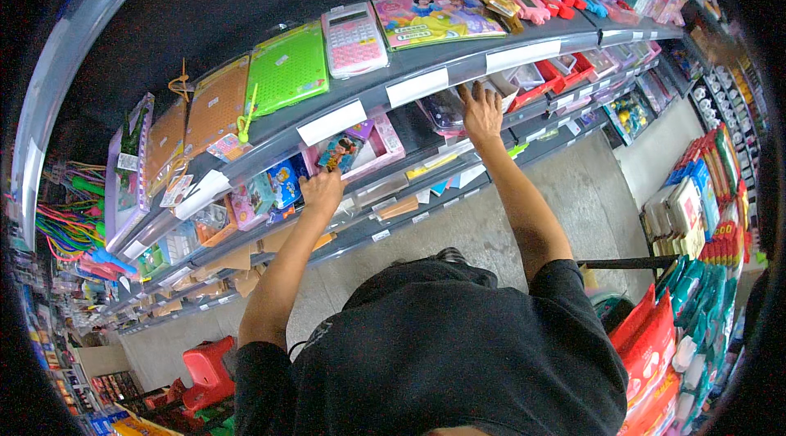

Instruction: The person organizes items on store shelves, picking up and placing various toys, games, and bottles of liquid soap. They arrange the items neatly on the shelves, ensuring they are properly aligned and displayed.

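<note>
On the shelf below the top one, my left hand [323, 191] reaches to the front of an open pink box [384, 156]. Its fingertips are at a small pack with a cartoon figure [339, 152] in that box. A blue cartoon-printed box [284, 183] stands just left of this hand. Farther right on the same shelf, my right hand [482, 112] has its fingers over the edge of a dark, clear-wrapped pack [443, 110]. Beside it is a pale open carton [505, 89]. Whether either hand grips anything is hard to see.
Above lie a green notebook [288, 70], a pink-and-white calculator [354, 40] and a princess picture book [433, 12]. Red trays [543, 89] sit to the right. A red plastic stool [209, 371] is behind at left; red bags [645, 350] stand close at right.
</note>
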